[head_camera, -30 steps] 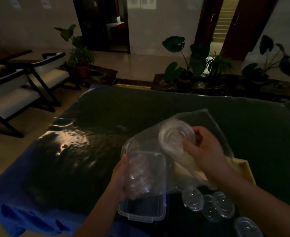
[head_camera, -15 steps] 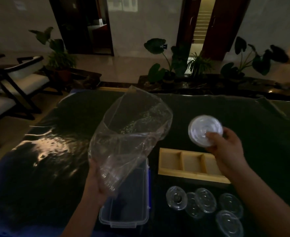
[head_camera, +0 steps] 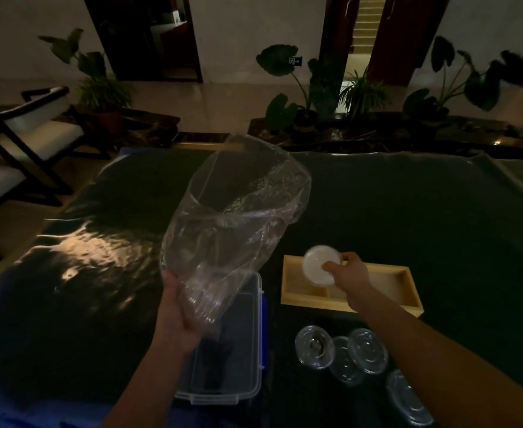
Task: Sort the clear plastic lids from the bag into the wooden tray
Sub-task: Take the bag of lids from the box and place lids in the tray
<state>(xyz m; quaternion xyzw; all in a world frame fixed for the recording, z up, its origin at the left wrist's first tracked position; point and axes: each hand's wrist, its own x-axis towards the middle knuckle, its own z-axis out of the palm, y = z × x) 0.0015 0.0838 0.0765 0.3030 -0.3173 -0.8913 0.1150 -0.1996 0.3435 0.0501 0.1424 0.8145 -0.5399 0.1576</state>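
My left hand (head_camera: pixel 178 307) grips the bottom of a clear plastic bag (head_camera: pixel 235 217), which stands open-mouthed and upright above the table; several clear lids show stacked in its lower end. My right hand (head_camera: pixel 348 273) holds a round clear lid (head_camera: pixel 317 267) by its edge, tilted, just above the left compartments of the wooden tray (head_camera: pixel 405 291). The tray is a pale wooden box with dividers, lying right of centre. Several more clear lids (head_camera: pixel 343 350) lie flat on the table in front of the tray.
A clear plastic box with a blue latch (head_camera: pixel 241 350) sits under the bag, left of the tray. The table is covered by a dark glossy sheet (head_camera: pixel 99 242). Chairs stand at the left, potted plants beyond the far edge.
My right hand pulled a lid out of the bag, swung right, then came down over the tray's left part. The bag in my left hand rose and opened upright.
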